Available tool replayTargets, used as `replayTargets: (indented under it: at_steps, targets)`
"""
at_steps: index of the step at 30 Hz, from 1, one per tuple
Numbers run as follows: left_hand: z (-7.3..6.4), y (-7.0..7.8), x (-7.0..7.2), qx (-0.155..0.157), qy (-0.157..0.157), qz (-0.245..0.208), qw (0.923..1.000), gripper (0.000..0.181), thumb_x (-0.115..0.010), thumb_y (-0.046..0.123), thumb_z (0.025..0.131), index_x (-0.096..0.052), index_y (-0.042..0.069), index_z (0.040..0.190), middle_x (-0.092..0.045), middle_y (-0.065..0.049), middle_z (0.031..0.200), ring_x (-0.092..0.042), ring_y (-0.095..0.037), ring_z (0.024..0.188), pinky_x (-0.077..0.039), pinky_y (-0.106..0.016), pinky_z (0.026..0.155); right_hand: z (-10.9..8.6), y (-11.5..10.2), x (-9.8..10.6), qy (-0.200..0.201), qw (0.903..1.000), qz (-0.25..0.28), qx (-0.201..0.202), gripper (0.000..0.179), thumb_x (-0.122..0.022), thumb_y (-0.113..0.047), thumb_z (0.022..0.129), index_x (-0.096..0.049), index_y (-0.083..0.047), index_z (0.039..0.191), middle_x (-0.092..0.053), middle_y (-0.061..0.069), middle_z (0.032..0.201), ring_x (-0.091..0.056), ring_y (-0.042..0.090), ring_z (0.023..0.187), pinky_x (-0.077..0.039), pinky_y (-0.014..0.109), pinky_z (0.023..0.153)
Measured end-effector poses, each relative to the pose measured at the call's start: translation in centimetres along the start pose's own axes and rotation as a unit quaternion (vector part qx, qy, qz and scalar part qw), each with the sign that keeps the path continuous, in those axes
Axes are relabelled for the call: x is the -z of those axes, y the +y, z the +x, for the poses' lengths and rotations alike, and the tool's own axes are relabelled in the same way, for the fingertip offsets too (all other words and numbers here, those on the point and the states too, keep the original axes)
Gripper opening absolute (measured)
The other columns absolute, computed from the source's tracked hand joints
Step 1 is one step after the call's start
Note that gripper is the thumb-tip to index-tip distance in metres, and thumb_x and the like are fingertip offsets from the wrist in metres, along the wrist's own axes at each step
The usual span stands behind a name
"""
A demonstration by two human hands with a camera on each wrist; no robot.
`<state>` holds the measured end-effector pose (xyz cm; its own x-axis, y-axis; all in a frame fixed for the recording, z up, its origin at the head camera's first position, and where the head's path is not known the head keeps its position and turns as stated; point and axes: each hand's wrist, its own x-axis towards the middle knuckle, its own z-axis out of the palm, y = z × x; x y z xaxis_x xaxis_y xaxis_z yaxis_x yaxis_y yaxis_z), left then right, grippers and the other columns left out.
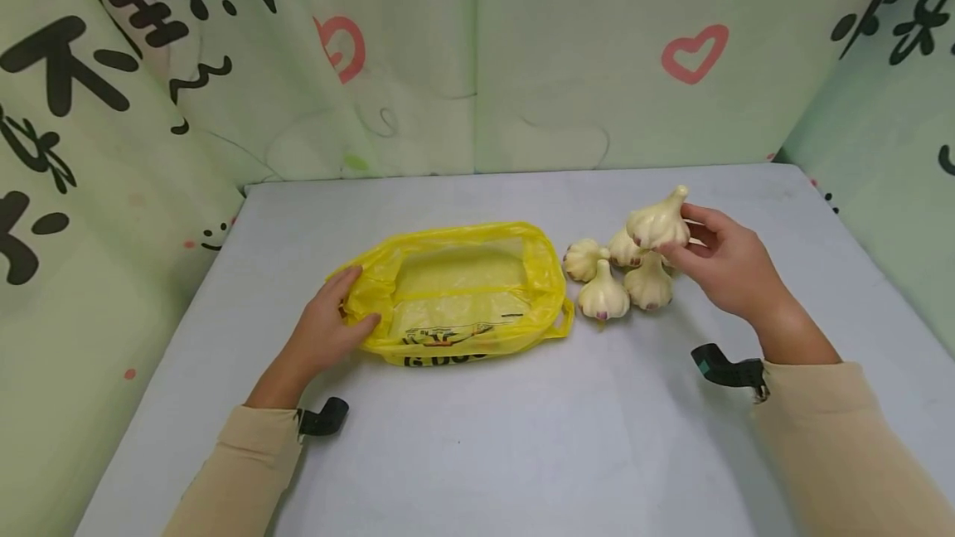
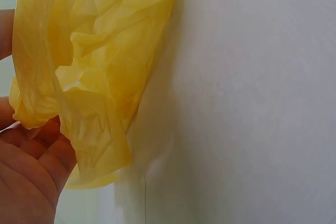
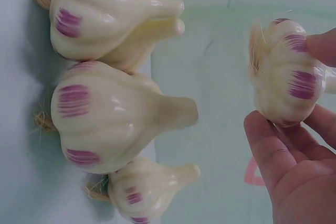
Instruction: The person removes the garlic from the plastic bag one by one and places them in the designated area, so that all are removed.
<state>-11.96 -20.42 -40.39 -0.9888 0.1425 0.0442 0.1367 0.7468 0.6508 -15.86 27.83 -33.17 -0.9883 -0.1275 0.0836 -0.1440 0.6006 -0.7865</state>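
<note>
A yellow plastic bag (image 1: 462,297) lies on the table with its mouth spread wide. My left hand (image 1: 332,326) holds the bag's left rim, its thumb over the near edge; in the left wrist view the fingers are partly hidden behind the yellow film (image 2: 100,51). To the right of the bag, my right hand (image 1: 727,259) grips a garlic bulb (image 1: 660,220) between thumb and fingers, raised above the other bulbs. Several garlic bulbs (image 1: 604,295) stand in a cluster between the bag and this hand. The right wrist view shows the held bulb (image 3: 291,74) apart from the cluster (image 3: 100,114).
A white table (image 1: 522,446) carries everything. Pale green curtains (image 1: 552,56) with printed writing and hearts hang behind it and at both sides. A black wrist camera (image 1: 324,417) sits at the left cuff, another wrist camera (image 1: 727,367) at the right.
</note>
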Motion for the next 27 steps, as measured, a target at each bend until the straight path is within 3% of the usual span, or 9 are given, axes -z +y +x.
replayTargets:
  at_steps: [15,27]
  targets:
    - [0.1,0.1,0.1,-0.001,-0.004,0.002,1.0,0.075,-0.067,0.02,0.092,-0.032,-0.007,0.153,-0.03,-0.025,0.156,-0.028,-0.043,0.143,-0.028,-0.057,0.113,-0.3,2.1,1.7,0.016,0.9978,-0.054,-0.034,0.068,-0.062,-0.025,0.099,-0.033,0.007,0.152,-0.04,0.033,0.147,-0.047,0.049,0.127,-0.04,0.0,0.071]
    - [0.2,0.0,0.0,-0.005,0.0,-0.004,1.0,0.075,-0.067,0.018,0.091,-0.032,-0.008,0.152,-0.031,-0.025,0.156,-0.029,-0.043,0.143,-0.028,-0.056,0.114,-0.4,3.6,2.5,0.012,0.9958,-0.072,-0.056,0.069,-0.06,-0.027,0.097,-0.034,0.007,0.152,-0.042,0.033,0.146,-0.052,0.037,0.121,-0.04,0.002,0.069]
